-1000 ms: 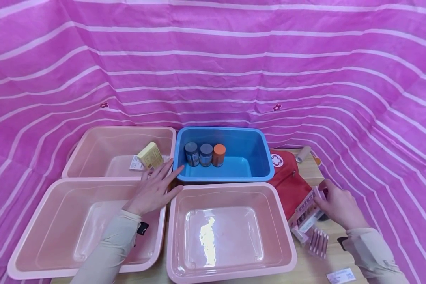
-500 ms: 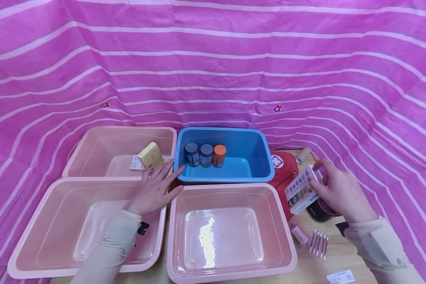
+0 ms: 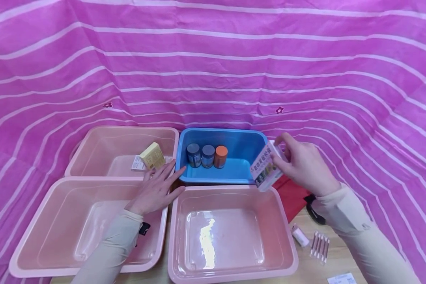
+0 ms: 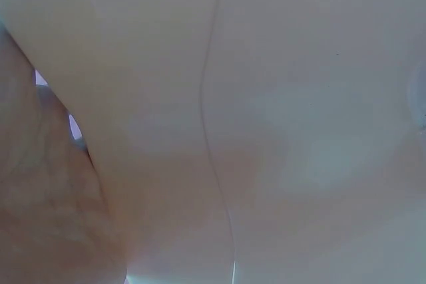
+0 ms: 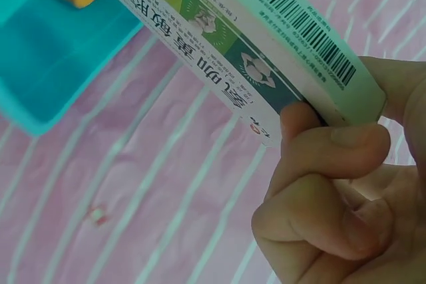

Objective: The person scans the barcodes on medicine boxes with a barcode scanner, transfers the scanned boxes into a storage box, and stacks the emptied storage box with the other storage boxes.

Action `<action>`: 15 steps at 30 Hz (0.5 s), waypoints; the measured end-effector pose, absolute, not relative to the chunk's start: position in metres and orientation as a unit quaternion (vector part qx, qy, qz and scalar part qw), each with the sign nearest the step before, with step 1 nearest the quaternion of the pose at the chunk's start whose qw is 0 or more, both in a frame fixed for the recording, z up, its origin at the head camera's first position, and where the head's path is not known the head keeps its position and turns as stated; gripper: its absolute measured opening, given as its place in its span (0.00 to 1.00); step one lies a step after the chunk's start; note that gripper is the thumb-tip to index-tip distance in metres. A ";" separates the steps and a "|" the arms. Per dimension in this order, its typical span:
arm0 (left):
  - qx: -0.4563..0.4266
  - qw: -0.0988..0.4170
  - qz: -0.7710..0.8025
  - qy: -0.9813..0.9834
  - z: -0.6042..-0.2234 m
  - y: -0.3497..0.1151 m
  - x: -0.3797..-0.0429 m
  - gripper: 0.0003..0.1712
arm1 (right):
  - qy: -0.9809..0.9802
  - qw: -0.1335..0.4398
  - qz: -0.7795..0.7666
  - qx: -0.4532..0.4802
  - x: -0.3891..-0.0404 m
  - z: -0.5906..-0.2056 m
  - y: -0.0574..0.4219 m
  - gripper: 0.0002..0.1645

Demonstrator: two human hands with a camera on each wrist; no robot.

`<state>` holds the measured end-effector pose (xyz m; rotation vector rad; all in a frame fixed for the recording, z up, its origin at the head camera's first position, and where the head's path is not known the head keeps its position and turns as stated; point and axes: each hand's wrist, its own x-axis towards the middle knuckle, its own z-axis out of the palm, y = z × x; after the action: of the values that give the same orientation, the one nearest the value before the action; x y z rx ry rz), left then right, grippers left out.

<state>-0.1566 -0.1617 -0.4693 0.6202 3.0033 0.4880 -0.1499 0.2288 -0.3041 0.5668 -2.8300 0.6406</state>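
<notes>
My right hand (image 3: 301,163) pinches a white medicine box (image 3: 266,167) with printed characters and colour pictures, tilted over the front right corner of the blue bin (image 3: 220,180). In the right wrist view, the box (image 5: 219,44) shows a barcode side, with thumb and fingers (image 5: 333,157) at its end. My left hand (image 3: 154,191) rests with spread fingers across the rims where the pink bins meet the blue one. Three jars stand in the blue bin: two dark-capped jars (image 3: 208,156) and an orange-capped jar (image 3: 221,156). The left wrist view is filled by a pale bin wall (image 4: 279,131).
A yellow box (image 3: 152,156) and a white packet (image 3: 137,163) lie in the back left pink bin (image 3: 92,154). Two more pink bins (image 3: 230,276) stand in front. Right of them are a red bag (image 3: 289,197), a small pink-white roll (image 3: 299,235), cotton swabs (image 3: 320,246) and a white packet (image 3: 342,279).
My right hand has lifted the medicine box from the table's right side and carried it left and back to the blue bin's corner. The left hand has stayed in place.
</notes>
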 end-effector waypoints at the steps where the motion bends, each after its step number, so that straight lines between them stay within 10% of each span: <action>1: 0.200 0.018 0.157 0.967 -0.469 -0.162 -0.157 0.42 | -0.953 0.088 0.215 0.196 -0.154 -0.302 0.221 0.15; 15: 0.209 0.000 0.158 0.965 -0.470 -0.163 -0.157 0.41 | -0.917 0.029 0.283 0.279 -0.213 -0.295 0.112 0.18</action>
<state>-0.1570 -0.1628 -0.4699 0.6557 3.0310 0.4978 -0.2132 0.1124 -0.2949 0.8607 -2.8295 0.8735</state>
